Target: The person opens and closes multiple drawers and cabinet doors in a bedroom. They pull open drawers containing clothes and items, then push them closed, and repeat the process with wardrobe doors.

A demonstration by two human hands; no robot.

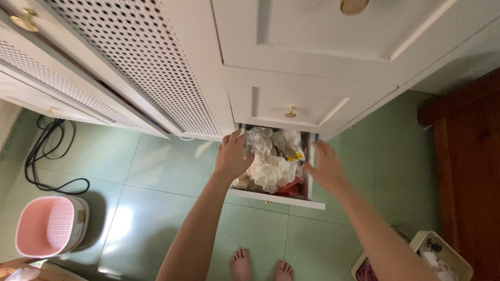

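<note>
Reaching down into open bottom drawer (271, 199) of white cabinet (307, 47) — stuffed with crumpled plastic bags (271, 166). Left hand (233, 156) closing on clear bag (255, 141) at far left; best gripping one bag only. Right hand (325, 166) hovering open, fingers spread, holding nothing — at right drawer edge.

head cam, single view | worn high, looks steeply down past both forearms | faces white wooden cabinet (312, 62), pale green tiled floor (172, 171) below | range: hands mid-distance, bare feet (263, 265) at bottom edge | open white bottom drawer (276, 199) just beyond fingertips | no second view, no overlap
</note>
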